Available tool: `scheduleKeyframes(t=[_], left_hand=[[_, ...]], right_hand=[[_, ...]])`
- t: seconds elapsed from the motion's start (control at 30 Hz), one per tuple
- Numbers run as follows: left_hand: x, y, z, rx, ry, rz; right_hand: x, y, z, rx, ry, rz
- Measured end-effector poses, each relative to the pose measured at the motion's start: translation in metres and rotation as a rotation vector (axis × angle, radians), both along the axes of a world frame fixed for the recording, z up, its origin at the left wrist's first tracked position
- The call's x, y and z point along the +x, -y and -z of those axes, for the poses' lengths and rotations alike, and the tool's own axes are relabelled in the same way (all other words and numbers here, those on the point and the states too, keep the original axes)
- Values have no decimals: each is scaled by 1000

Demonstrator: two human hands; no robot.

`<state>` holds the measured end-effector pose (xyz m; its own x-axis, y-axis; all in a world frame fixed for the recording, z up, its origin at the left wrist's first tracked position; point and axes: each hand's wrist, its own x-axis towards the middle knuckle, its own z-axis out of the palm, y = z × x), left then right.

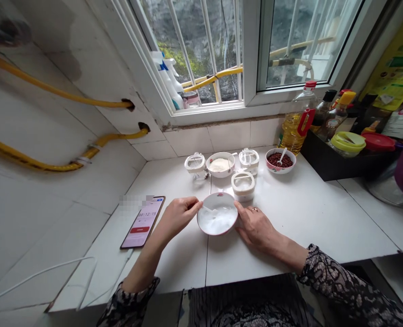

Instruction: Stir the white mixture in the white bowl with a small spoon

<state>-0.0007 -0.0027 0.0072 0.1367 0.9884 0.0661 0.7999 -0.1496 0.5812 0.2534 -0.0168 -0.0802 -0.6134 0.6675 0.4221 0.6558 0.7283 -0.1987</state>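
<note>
A white bowl [218, 230] with a pink rim and a small flower mark holds a white grainy substance [223, 218]. At its left rim, the fingers of my left hand [182, 213] pinch the handle end of a small white spoon [208, 209], whose tip rests in the white grains. My right hand [257, 227], wearing a ring, grips the bowl's right side, thumb at the rim and fingers lower down. Just behind the bowl stands a lidded clear jar [243, 187] with white contents.
Along the wall are another lidded jar [195, 165], a bowl of pale grains [221, 166], a further jar [249, 160] and a bowl of dark red beans [281, 161] with a spoon. An oil bottle [295, 120] and black condiment box [340, 159] stand right; a phone [143, 222] lies left.
</note>
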Motion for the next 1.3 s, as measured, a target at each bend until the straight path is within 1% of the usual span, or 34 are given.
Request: scheduleKeyframes(t=[0.2,0.37,0.5,0.63,0.77,0.87,1.0,1.07,1.2,1.3], left_hand=[[6,-5,6,-40,56,9],[-1,-6,1,-4,107,-2],[-5,-4,-3,-75,231,30],[-4,-4,0,-110,290,56],[-2,-2,4,-50,237,34],[-1,0,4,-32,189,23],[-1,2,1,35,44,-23],[0,2,0,51,-5,-10],[1,1,0,35,30,50],[1,-1,1,27,30,33]], right_hand=[[-1,1,-3,-7,17,11],[-1,1,-3,-32,10,8],[-1,1,-3,-34,17,5],[-1,1,-3,-24,29,7],[-1,1,-3,-15,24,9],[0,0,-2,-15,18,12],[0,1,-1,-20,3,5],[0,1,-1,-24,-6,4],[-1,1,-1,-30,-5,8],[-1,1,-2,-31,1,7]])
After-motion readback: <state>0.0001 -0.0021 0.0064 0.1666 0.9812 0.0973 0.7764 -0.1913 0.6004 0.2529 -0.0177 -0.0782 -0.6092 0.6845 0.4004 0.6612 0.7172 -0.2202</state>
